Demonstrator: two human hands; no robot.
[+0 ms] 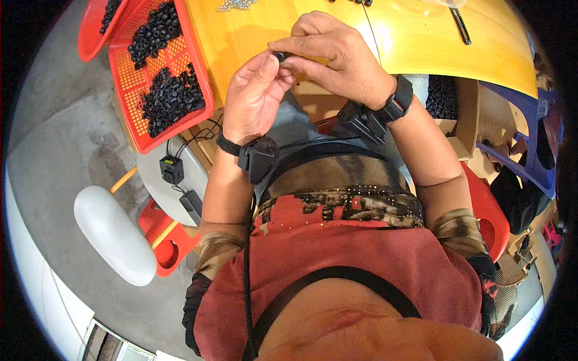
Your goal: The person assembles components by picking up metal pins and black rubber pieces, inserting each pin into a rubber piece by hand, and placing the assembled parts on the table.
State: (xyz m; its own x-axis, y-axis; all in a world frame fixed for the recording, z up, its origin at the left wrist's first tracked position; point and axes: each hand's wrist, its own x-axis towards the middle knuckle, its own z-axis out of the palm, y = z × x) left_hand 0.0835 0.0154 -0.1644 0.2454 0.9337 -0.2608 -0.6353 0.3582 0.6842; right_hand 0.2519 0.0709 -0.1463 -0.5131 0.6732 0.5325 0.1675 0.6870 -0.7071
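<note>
A small black part (280,56), round in outline, sits between my two hands just past the near edge of the yellow table. My left hand (257,87) pinches it between thumb and fingers, palm turned up. From the right, the thumb and forefinger of my right hand (340,57) close on the same part. My fingers cover most of it, so its exact kind is hidden. To the left stands a red plastic basket (195,51), holding a heap of round black knob-like pieces (155,36) and a heap of smaller black pegs (171,96).
Small silver metal pieces (236,5) lie on the yellow table (415,42), with a black pen (462,27) farther right. Under its right side, a cardboard box (466,114) holds black parts. Left of me, a black device (172,169) with cables rests on a pale round seat (147,171).
</note>
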